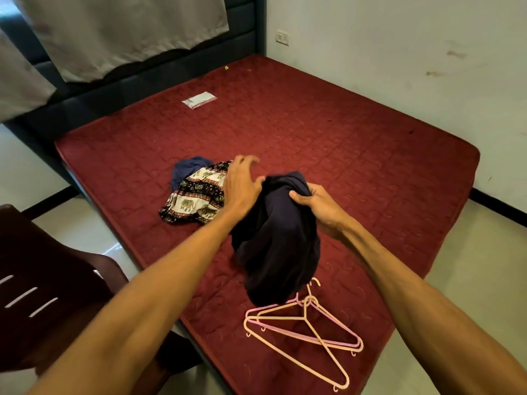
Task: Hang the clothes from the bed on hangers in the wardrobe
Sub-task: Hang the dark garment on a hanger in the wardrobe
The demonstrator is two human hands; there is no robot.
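Above the dark-red quilted mattress [356, 132], the right hand [316, 206] grips the bunched top of a dark navy fabric garment [279, 243], which hangs over pink and cream plastic hangers [308, 326] lying on the bed. The left hand [242, 183], fingers spread, touches its upper edge beside a crumpled elephant-print garment [196, 195].

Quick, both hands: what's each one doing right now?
Left hand: open, fingers spread.
Right hand: grips the dark garment.
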